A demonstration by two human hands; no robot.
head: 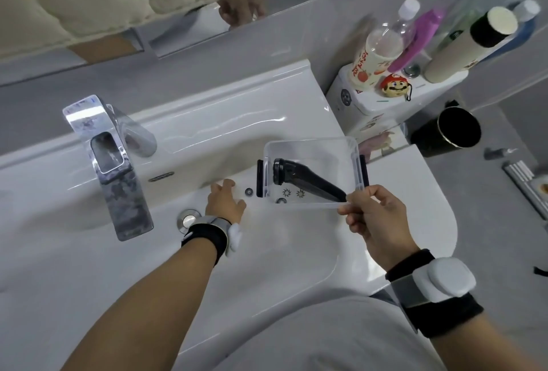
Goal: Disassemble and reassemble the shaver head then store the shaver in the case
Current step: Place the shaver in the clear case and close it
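Clear case in right hand

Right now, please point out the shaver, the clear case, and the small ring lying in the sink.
shaver (308, 179), head view, middle of its black body.
clear case (311, 141), head view, far rim.
small ring (248, 192), head view, on the ring itself, outside the case.

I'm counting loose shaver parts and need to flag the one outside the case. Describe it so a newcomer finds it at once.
Start at the white sink and find the clear plastic case over its far rim. Just left of the case's black latch, a small dark ring lies on bare porcelain near the left hand. It alone sits outside the case.
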